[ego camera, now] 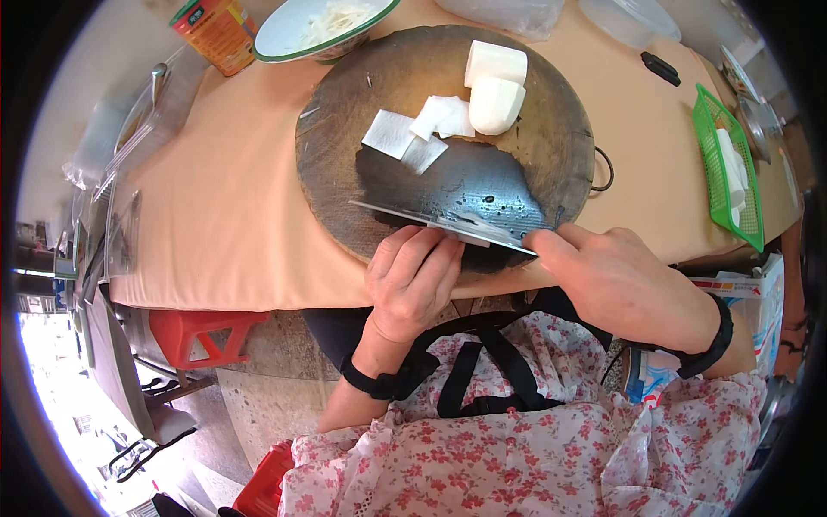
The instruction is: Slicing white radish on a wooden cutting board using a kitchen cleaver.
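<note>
My right hand (597, 271) grips a cleaver (452, 226) at its right end, the blade reaching left across the near part of a round wooden chopping board (549, 155). Just below the blade, the bent fingertips of my left hand (413, 278) press on white slices (475, 240), partly hidden by blade and fingers. Beyond the blade, thin square slices of a white vegetable, perhaps radish, (387, 132) lie overlapping on the board. Two thick peeled pieces of it (496, 105) rest against each other at the far right. A wet, dark patch covers the board's near half.
At the far left stand an orange canister (216, 35) and an enamel bowl (326, 26) with white shreds. A plastic container (630, 19), a black marker (660, 68) and a green basket (727, 168) lie on the right. The board has a metal ring handle (604, 169).
</note>
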A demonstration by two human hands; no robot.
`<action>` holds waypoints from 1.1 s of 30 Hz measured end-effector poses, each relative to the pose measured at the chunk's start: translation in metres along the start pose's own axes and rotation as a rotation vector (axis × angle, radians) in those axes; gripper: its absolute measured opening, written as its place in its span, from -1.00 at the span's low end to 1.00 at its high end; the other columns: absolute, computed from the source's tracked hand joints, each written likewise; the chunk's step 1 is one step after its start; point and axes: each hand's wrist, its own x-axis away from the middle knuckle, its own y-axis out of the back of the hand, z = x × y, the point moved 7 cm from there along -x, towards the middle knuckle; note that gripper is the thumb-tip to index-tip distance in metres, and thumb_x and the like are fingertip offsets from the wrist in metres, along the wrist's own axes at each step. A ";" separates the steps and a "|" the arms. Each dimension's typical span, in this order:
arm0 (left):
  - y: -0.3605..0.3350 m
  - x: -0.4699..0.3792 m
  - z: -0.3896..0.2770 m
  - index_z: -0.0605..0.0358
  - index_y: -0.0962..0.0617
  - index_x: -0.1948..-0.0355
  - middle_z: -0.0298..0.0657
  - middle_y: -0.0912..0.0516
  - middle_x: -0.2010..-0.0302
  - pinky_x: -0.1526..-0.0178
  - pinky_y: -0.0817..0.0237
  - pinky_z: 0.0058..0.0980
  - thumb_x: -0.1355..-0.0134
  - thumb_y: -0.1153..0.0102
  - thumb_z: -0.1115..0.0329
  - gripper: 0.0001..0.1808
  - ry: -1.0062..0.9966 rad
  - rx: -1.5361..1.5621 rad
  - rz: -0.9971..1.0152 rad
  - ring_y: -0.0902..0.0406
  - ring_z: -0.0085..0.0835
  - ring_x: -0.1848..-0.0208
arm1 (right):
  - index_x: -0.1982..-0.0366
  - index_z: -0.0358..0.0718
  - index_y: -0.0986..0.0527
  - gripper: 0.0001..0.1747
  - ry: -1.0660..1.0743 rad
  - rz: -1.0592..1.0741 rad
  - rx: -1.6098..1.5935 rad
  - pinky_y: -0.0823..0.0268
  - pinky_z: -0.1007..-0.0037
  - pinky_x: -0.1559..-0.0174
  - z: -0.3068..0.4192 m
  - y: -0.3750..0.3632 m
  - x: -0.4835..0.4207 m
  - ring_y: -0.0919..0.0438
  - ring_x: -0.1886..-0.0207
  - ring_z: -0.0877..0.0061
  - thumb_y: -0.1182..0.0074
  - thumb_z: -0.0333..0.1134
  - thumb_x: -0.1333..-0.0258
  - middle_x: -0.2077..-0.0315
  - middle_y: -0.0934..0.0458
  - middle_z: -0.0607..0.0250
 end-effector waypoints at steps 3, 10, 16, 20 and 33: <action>-0.001 0.000 0.001 0.19 -0.71 0.32 -0.22 -0.66 0.26 0.14 -0.46 -0.38 0.11 -0.43 0.60 -0.74 0.019 0.022 0.004 -0.60 -0.21 0.18 | 0.17 -0.36 -0.33 -0.70 -0.030 -0.038 -0.011 -0.41 0.16 0.43 -0.004 0.001 0.009 -0.58 0.41 0.03 -0.03 -0.59 0.01 0.43 -0.51 0.03; -0.001 0.001 0.001 0.19 -0.71 0.32 -0.21 -0.67 0.26 0.14 -0.46 -0.37 0.14 -0.43 0.60 -0.71 0.014 0.005 -0.015 -0.60 -0.20 0.18 | 0.11 -0.37 -0.35 -0.62 -0.035 -0.035 0.029 -0.40 0.17 0.42 -0.003 0.001 0.016 -0.57 0.42 0.06 -0.05 -0.60 0.05 0.43 -0.49 0.04; 0.001 0.000 0.000 0.22 -0.70 0.34 -0.19 -0.66 0.27 0.13 -0.45 -0.32 0.18 -0.39 0.61 -0.72 0.014 -0.002 0.009 -0.59 -0.15 0.18 | 0.01 -0.37 -0.35 -0.54 -0.027 -0.002 0.071 -0.41 0.19 0.41 -0.001 0.002 0.023 -0.57 0.43 0.09 -0.04 -0.57 0.04 0.42 -0.48 0.05; 0.001 0.001 0.002 0.22 -0.70 0.36 -0.19 -0.66 0.28 0.12 -0.45 -0.31 0.19 -0.38 0.62 -0.73 0.021 0.012 0.009 -0.59 -0.14 0.17 | -0.03 -0.38 -0.35 -0.51 -0.023 0.015 0.082 -0.42 0.20 0.40 -0.002 0.001 0.024 -0.57 0.43 0.11 -0.03 -0.57 0.04 0.42 -0.48 0.07; 0.000 0.003 0.002 0.24 -0.71 0.36 -0.16 -0.64 0.27 0.10 -0.46 -0.26 0.22 -0.37 0.63 -0.70 0.011 0.026 0.037 -0.59 -0.08 0.18 | -0.03 -0.38 -0.34 -0.54 -0.028 0.016 0.086 -0.45 0.20 0.38 0.002 0.002 0.026 -0.58 0.43 0.10 -0.02 -0.56 0.00 0.41 -0.48 0.03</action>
